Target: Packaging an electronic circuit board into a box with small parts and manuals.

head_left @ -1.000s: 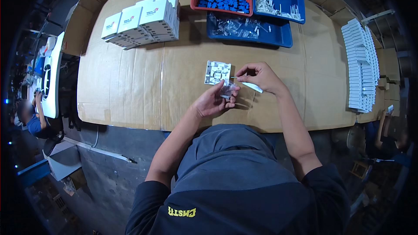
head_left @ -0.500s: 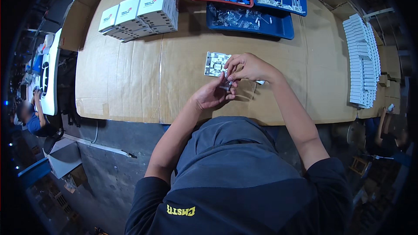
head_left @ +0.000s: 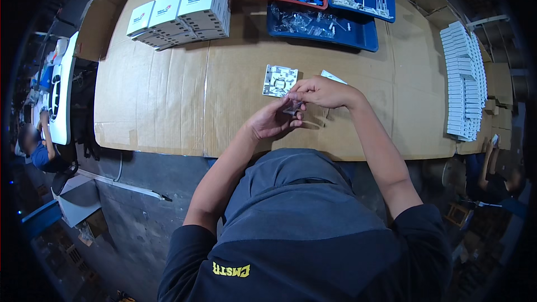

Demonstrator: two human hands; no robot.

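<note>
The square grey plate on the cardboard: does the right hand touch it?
Cannot tell. In the head view the right hand has its fingertips right beside the square grey plate, and no clear gap or contact shows.

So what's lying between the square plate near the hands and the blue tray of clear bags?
Nothing: between the square plate and the blue tray the head view shows only bare cardboard.

Dark short-sleeved shirt, yellow chest print, possibly grey apron.

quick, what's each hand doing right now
left hand: fingers closed on a small clear part
right hand: fingers pinching the same part from above
</note>
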